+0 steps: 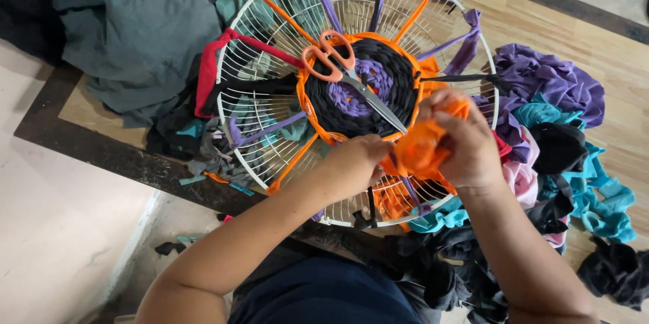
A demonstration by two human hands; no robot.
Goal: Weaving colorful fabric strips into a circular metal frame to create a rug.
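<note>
A round white wire grille (251,60) lies on the wooden table with cloth strips tied across it as spokes. At its centre sits a woven disc (358,87) of black, purple and orange fabric. Orange-handled scissors (331,60) rest on the disc, blades pointing lower right. My right hand (466,138) is closed on a bunch of orange cloth strip (418,151) at the disc's near edge. Beside it, my left hand (362,158) pinches the same orange strip where it meets the weave.
Grey-green and teal cloth (135,33) is heaped at the left rear. Purple, turquoise, pink and black strips (554,87) pile up on the right. Black scraps (615,270) lie at the near right. The table's dark edge (101,148) drops to a pale floor.
</note>
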